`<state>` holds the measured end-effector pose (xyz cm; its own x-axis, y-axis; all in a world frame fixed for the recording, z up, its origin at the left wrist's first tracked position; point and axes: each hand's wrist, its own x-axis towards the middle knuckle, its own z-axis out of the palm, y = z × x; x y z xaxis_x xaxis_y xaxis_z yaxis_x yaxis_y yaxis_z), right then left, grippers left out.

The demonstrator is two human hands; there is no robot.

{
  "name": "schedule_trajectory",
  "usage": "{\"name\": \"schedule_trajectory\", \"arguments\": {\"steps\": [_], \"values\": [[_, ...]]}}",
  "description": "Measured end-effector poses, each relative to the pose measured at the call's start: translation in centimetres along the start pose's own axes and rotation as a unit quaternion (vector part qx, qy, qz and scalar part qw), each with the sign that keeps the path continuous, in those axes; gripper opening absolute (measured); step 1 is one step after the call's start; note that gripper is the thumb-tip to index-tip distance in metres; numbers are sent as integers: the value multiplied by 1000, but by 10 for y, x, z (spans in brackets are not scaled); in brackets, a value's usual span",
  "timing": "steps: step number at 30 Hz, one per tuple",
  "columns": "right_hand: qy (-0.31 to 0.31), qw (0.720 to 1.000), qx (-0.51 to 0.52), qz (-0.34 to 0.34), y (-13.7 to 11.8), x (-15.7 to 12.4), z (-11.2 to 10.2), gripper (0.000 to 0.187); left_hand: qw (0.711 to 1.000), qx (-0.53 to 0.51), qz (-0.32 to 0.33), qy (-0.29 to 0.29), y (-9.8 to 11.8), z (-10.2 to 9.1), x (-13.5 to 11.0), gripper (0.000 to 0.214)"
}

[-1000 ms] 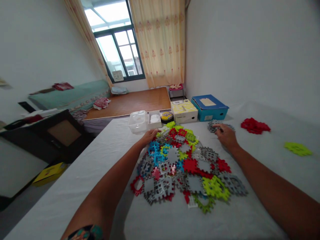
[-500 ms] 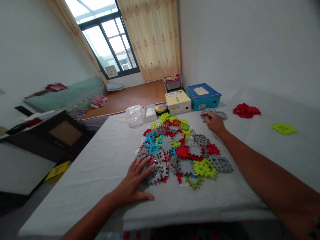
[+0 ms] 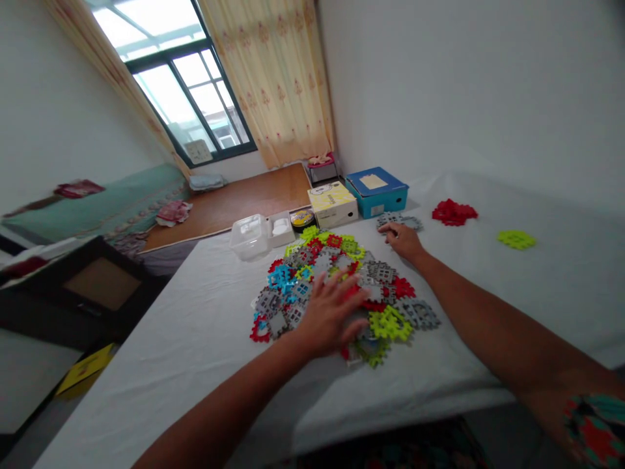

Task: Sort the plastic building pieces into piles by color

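A heap of interlocking plastic tiles (image 3: 312,273) in grey, red, blue and lime lies on the white-covered table (image 3: 195,339). My left hand (image 3: 332,312) rests flat on the near side of the heap, fingers spread, holding nothing. My right hand (image 3: 403,238) reaches to the far side and touches a small stack of grey tiles (image 3: 400,220) with its fingertips; its fingers are curled down on them. A stack of red tiles (image 3: 453,212) and a stack of lime tiles (image 3: 516,239) lie apart to the right.
Along the table's far edge stand a clear plastic tub (image 3: 249,236), a round tin (image 3: 301,219), a yellow-and-white box (image 3: 332,203) and a blue box (image 3: 377,190). A wall runs behind the table. A dark cabinet (image 3: 92,286) stands at the left.
My left hand has slid from the heap's left edge rightwards onto its near middle. My right hand stays at the grey stack. The view has shifted and tilted.
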<state>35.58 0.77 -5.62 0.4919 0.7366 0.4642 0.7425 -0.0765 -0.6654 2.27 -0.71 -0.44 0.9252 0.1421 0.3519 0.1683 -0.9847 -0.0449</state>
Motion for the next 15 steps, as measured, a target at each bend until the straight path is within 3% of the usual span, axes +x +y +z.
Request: {"name": "schedule_trajectory", "arguments": {"steps": [3,4,6,10,15], "values": [[-10,1000,-8,-19,2,-1,2,34,981,16,189,-34,51,20,27,47],[-17,999,-8,-26,3,-2,3,34,973,23,228,-36,62,29,33,45],[-28,999,-11,-43,4,-2,3,34,969,29,241,-32,70,43,43,43],[-43,997,-21,-66,5,-3,3,34,983,68,161,-55,45,49,53,35],[-110,991,-28,-64,2,-5,7,30,994,79,-6,-74,-4,22,50,26]]}}
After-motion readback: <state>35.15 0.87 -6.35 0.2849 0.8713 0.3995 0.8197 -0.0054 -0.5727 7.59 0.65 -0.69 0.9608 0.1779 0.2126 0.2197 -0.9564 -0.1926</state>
